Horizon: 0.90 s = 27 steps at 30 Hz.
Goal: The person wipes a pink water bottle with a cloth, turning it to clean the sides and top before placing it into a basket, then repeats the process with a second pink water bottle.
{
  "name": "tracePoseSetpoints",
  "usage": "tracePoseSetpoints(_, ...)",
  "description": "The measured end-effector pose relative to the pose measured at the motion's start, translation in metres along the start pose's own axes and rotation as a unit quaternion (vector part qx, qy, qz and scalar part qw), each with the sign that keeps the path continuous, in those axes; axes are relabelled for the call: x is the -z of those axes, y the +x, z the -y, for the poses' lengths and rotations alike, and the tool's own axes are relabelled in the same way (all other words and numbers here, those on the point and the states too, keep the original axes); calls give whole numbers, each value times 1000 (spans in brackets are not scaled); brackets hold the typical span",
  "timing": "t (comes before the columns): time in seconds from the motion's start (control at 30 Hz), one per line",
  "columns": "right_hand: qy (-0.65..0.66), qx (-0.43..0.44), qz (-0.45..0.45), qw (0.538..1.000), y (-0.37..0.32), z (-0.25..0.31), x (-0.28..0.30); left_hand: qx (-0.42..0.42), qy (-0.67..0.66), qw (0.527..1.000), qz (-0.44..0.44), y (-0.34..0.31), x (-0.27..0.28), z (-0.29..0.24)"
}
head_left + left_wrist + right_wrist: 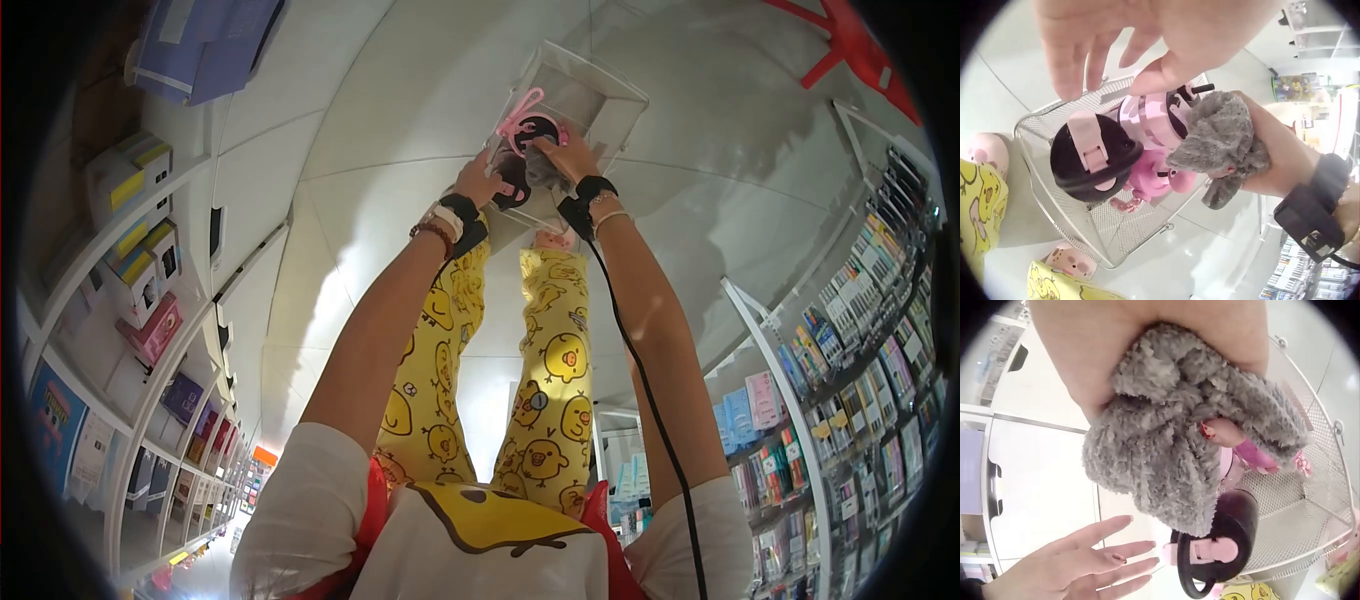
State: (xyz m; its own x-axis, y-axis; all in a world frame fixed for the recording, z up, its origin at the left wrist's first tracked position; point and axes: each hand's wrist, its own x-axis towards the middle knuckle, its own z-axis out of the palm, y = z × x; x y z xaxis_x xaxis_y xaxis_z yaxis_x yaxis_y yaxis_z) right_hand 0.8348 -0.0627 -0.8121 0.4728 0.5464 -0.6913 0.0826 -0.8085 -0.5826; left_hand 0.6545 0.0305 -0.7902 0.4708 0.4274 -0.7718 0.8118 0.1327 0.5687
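Note:
My right hand (570, 157) (1282, 150) (1147, 337) grips a fluffy grey item (1222, 134) (1154, 444), held above one side of a wire mesh basket (622, 90) (1030, 128) (1325, 415). My left hand (480, 182) (1141, 37) (1079, 569) hovers over the basket with fingers spread and nothing in it. Below it stands a black-lidded cup (1094, 159) (1232, 531) with a pink flip piece and a black handle. Beside that are a pink bottle (1154, 122) and a bright pink object (1150, 178), partly hidden by the grey item.
Shelves of boxed goods (145, 270) line the left side, and racks of small packaged items (850, 320) the right. A red object (850, 45) is at the upper right. The person's feet in pink shoes (1072, 261) are close to the basket. A black cable (640, 370) hangs along the right arm.

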Motion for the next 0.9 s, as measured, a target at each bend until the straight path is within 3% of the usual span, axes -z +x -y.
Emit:
tracePoseSetpoints(0.23, 115, 32, 28, 992, -23, -5, 10, 78, -20, 997, 14, -40, 19, -18)
tracePoseSetpoints(0.33, 163, 7, 66, 984, -56, -6, 39, 15, -1, 996, -87, -55, 21, 15)
tracePoseSetpoints(0.4, 88, -49, -56, 993, -83, -13, 45, 17, -8, 997, -71, -93, 45, -10)
tracePoseSetpoints(0.43, 54, -109, -46, 992, -121, 15, 67, 4, -14, 998, -56, -116, 56, -23)
tracePoseSetpoints(0.47, -45, -43, -100, 993, -150, 32, 77, -10, -19, 999, -41, -137, 68, -35)
tracePoseSetpoints(0.5, -142, 26, -155, 977, -180, 52, 84, -73, 0, 997, 29, -148, 71, -27)
tracePoseSetpoints(0.57, 17, -84, -102, 991, -247, 150, 107, -125, -45, 984, 115, -204, 92, -72)
tracePoseSetpoints(0.6, 86, -5, -119, 989, -262, 148, 92, -117, -110, 978, 133, -264, 106, -124)
tracePoseSetpoints(0.63, 155, 79, -126, 977, -273, 149, 76, -130, -222, 954, 153, -298, 110, -130)
tracePoseSetpoints(0.67, 217, 99, -74, 968, -305, 187, 75, -148, -327, 918, 168, -330, 116, -133)
tracePoseSetpoints(0.7, 279, 113, -19, 953, -338, 228, 75, -114, -200, 969, 91, -389, 144, -184)
tracePoseSetpoints(0.73, 234, 160, -14, 959, -366, 253, 69, -183, -101, 976, 54, -378, 108, -109)
tracePoseSetpoints(0.77, 200, 176, 19, 964, -392, 275, 71, -146, -246, 953, 103, -436, 141, -160)
tracePoseSetpoints(0.8, 162, 192, 53, 966, -416, 290, 72, -140, -233, 958, 92, -477, 157, -179)
tracePoseSetpoints(0.83, 153, 219, 76, 961, -430, 295, 65, -134, -277, 949, 69, -492, 147, -154)
tracePoseSetpoints(0.9, 115, 264, 131, 949, -452, 295, 54, -188, -315, 930, -32, -545, 149, -153)
